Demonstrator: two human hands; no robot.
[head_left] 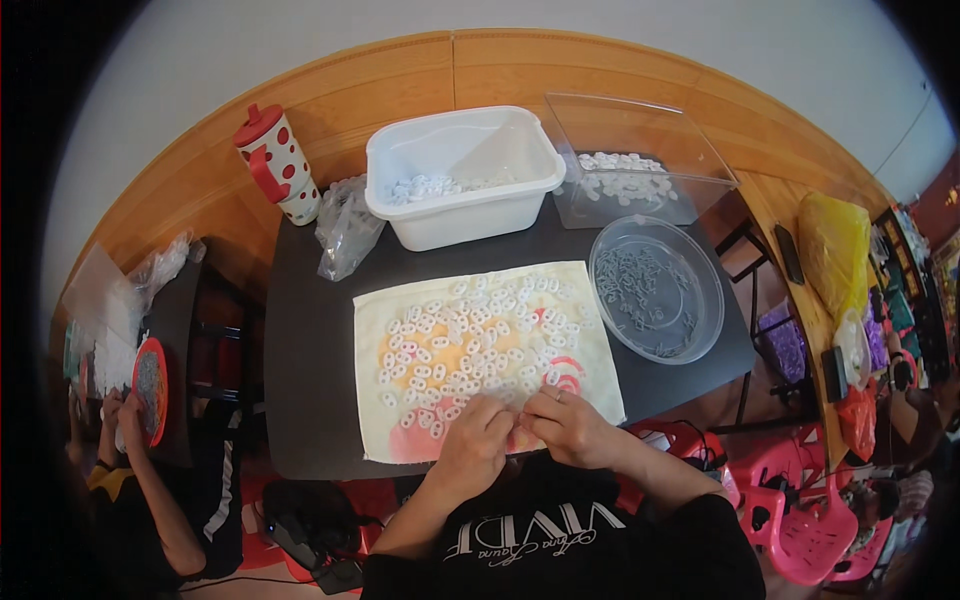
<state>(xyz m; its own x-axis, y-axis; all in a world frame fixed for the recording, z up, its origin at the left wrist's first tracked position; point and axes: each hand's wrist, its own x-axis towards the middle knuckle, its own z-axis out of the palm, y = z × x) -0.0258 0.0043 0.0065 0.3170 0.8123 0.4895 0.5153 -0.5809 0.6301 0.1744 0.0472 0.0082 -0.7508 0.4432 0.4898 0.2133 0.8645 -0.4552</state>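
Note:
Both hands meet over the near edge of a pale yellow cloth (590,300) with coloured prints. My left hand (472,447) is closed in a pinch, and my right hand (575,428) is closed close beside it, fingertips nearly touching. Whatever small thing lies between the fingers is too hidden to make out. Across the cloth are scattered many small white oval pieces (437,372), each with two holes. To the right stands a round clear tub (705,290) holding small grey screw-like pieces (640,285).
Behind the cloth are a white basin (460,232) with white pieces inside, a clear plastic box (590,212) with more pieces, a crumpled clear bag (348,240) and a red-spotted tumbler (283,170). At left another person's hands (125,415) work by a red bowl (160,420). Pink stools (800,530) stand lower right.

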